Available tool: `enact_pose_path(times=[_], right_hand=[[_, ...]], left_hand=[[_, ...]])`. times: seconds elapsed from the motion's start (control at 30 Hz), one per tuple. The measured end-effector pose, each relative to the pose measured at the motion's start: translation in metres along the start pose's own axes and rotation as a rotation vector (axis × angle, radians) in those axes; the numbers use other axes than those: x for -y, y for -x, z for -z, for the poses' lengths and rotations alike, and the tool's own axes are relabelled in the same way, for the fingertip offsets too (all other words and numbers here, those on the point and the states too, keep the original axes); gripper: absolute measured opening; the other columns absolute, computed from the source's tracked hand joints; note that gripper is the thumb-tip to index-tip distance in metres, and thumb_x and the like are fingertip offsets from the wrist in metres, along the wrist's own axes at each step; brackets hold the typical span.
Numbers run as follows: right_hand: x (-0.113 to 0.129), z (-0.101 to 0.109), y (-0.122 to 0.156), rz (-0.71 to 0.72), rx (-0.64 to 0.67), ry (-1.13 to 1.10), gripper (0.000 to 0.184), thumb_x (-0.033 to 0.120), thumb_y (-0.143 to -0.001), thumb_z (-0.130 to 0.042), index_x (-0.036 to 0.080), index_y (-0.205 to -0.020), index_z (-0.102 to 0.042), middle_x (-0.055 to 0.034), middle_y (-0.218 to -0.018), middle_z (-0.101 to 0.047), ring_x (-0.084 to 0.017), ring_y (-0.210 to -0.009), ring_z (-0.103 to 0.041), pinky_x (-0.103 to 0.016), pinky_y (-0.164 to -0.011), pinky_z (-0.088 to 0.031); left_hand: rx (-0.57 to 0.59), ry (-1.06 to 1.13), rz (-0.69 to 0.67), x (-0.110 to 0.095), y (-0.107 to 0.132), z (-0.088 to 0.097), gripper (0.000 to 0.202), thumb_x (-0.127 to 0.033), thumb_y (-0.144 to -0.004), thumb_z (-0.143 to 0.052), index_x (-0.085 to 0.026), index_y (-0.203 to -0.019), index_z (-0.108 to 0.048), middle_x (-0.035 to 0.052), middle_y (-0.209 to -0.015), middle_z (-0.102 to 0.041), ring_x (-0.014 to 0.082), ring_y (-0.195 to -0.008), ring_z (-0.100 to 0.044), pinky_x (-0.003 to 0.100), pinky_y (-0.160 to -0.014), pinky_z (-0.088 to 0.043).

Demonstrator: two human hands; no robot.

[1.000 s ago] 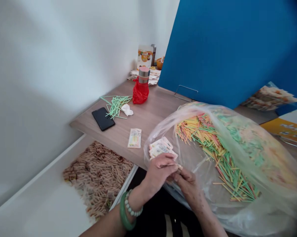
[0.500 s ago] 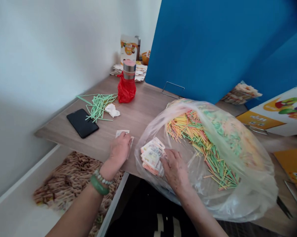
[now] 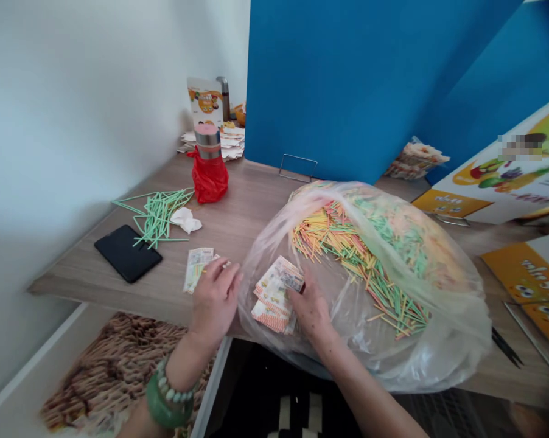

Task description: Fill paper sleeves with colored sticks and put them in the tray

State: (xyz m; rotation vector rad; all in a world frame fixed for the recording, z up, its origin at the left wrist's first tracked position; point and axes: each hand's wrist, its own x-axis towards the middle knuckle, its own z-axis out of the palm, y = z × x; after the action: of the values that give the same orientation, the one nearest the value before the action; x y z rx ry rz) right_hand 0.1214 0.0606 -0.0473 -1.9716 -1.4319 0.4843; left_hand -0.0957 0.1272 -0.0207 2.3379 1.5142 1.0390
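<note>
My right hand (image 3: 311, 307) pinches the edge of a small printed paper packet (image 3: 291, 280) at the top of a fanned pile of packets (image 3: 272, 301). That pile lies on the front left part of a clear plastic bag (image 3: 347, 328). Inside the bag are many short sticks (image 3: 375, 267) in yellow, green and pink. Left of the bag, my left hand (image 3: 216, 298) is held over the table, its fingers loosely bent and thumb apart, with nothing visible in it. Beside its fingertips lie some more printed packets (image 3: 195, 267), partly covered by the hand.
A black phone (image 3: 127, 252), long green sticks (image 3: 158, 213), a crumpled tissue (image 3: 186, 220) and a red-bagged jar (image 3: 209, 170) stand or lie at left. Below, an open drawer (image 3: 80, 316) holds packed bundles. A blue panel (image 3: 347, 91) rises behind; tweezers (image 3: 506, 347) lie at right.
My left hand has drawn back from the packets on the table toward the bag, uncovering more of them. My right hand now grips at the pile's upper edge. The view has shifted right.
</note>
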Motion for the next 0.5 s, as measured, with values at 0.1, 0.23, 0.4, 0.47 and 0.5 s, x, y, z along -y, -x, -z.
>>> enact_pose_path(times=[0.1,0.23,0.4,0.47,0.5], right_hand=[[0.003,0.003,0.002,-0.098,-0.028,0.001,0.036,0.017,-0.082,-0.049,0.021,-0.115,-0.063,-0.0071,-0.097,-0.07,-0.024,-0.09,-0.063,-0.033,-0.077,-0.048],[0.005,0.007,0.007,0.047,-0.102,0.056,0.024,0.02,-0.092,-0.046,0.021,-0.094,-0.07,-0.0089,-0.106,-0.07,-0.023,-0.096,-0.063,-0.034,-0.087,-0.046],[0.002,0.023,0.016,0.222,-0.126,-0.183,0.021,0.017,-0.091,-0.049,0.022,-0.085,-0.068,-0.0051,-0.092,-0.069,-0.018,-0.089,-0.062,-0.03,-0.082,-0.047],[0.002,0.033,0.023,0.262,-0.069,-0.257,0.02,0.017,-0.09,-0.048,0.022,-0.079,-0.065,-0.0023,-0.079,-0.065,-0.017,-0.08,-0.06,-0.027,-0.075,-0.046],[0.003,0.039,0.026,0.264,-0.046,-0.269,0.021,0.018,-0.09,-0.048,0.021,-0.076,-0.063,-0.0015,-0.076,-0.063,-0.016,-0.077,-0.059,-0.027,-0.074,-0.045]], left_hand=[[0.089,0.076,-0.057,-0.019,0.012,-0.01,0.025,-0.025,-0.096,-0.047,-0.02,-0.102,-0.07,0.0109,-0.114,-0.065,0.0232,-0.101,-0.064,0.038,-0.092,-0.053],[0.202,0.123,-0.068,-0.033,0.022,-0.02,0.025,-0.024,-0.096,-0.046,-0.021,-0.096,-0.071,0.0086,-0.107,-0.069,0.0232,-0.096,-0.066,0.038,-0.088,-0.053],[0.231,0.227,0.068,-0.051,0.019,-0.023,0.036,-0.031,-0.084,-0.059,-0.021,-0.117,-0.067,0.0093,-0.115,-0.068,0.0275,-0.102,-0.064,0.042,-0.091,-0.053],[0.293,0.322,0.143,-0.063,0.015,-0.026,0.04,-0.031,-0.076,-0.064,-0.022,-0.115,-0.068,0.0084,-0.117,-0.067,0.028,-0.104,-0.063,0.042,-0.09,-0.053],[0.332,0.384,0.169,-0.07,0.013,-0.028,0.034,-0.032,-0.073,-0.066,-0.022,-0.105,-0.072,0.0075,-0.115,-0.067,0.0277,-0.104,-0.064,0.04,-0.089,-0.053]])
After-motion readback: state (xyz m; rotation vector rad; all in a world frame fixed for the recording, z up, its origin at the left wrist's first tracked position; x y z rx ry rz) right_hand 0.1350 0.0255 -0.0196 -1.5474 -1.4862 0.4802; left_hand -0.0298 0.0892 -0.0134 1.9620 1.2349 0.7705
